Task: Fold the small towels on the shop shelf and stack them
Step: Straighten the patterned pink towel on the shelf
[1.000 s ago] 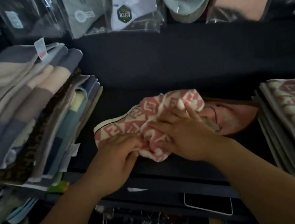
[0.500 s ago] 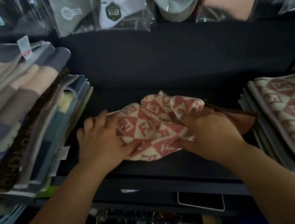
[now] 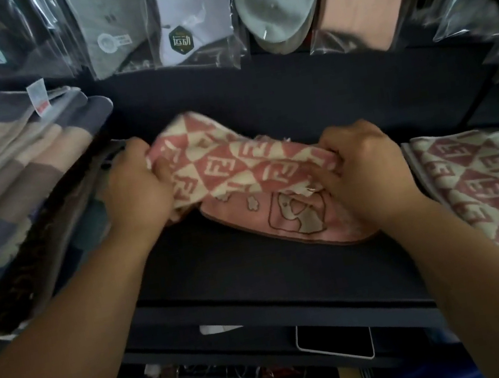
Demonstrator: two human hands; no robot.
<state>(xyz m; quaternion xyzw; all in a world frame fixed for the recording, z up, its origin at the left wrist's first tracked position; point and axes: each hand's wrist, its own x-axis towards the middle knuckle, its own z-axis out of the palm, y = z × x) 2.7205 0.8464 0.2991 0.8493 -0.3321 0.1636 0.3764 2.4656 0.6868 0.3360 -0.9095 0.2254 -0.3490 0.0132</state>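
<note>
Shelf (image 3: 286, 258): dark, flat board across the middle of the view; bears all the towels.
Left pile (image 3: 16, 181): tall slanted pile of folded striped cloth in grey, beige and blue at the shelf's left end; a white tag (image 3: 38, 98) stands on its top edge.
Right stack (image 3: 488, 182): flat stack of folded towels at the shelf's right end; top one has a red-and-cream diamond pattern.
Bags (image 3: 193, 16): clear packets of goods hanging above the shelf along its back; one carries a dark hexagonal label (image 3: 181, 41).
Pink towel (image 3: 296, 217): lies flat on the shelf between the two piles, printed with a cartoon figure in a square; its upper part lies under the patterned towel.
Patterned towel (image 3: 237, 164): pink-and-cream diamond pattern, stretched sideways between both hands, lying over the pink towel's upper edge.
Left hand (image 3: 135, 188): closed on the patterned towel's left end, close beside the left pile.
Right hand (image 3: 366, 162): closed on the patterned towel's right end, over the pink towel, just left of the right stack.
</note>
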